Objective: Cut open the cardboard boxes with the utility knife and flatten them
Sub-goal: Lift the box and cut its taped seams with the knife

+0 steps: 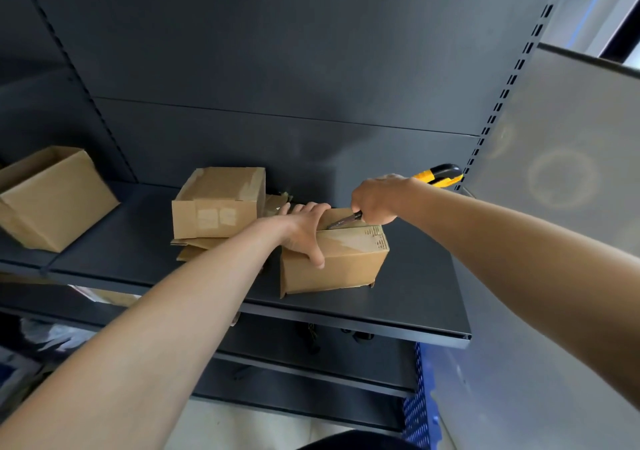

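Observation:
A small cardboard box (346,262) sits near the front edge of a dark metal shelf (138,241). My left hand (304,231) grips its top left corner, thumb down the front face and fingers over the top. My right hand (375,200) holds a yellow and black utility knife (438,174) in a fist, blade pointing left and down onto the box's taped top seam. A second closed box (218,203) stands just left of it on flattened cardboard (197,247). A third box (52,196) sits at the shelf's far left.
The shelf unit has a dark back panel and a slotted upright (498,103) at right. A grey side panel (561,207) stands close to my right arm. Lower shelves (311,373) and a blue perforated crate (420,408) are below.

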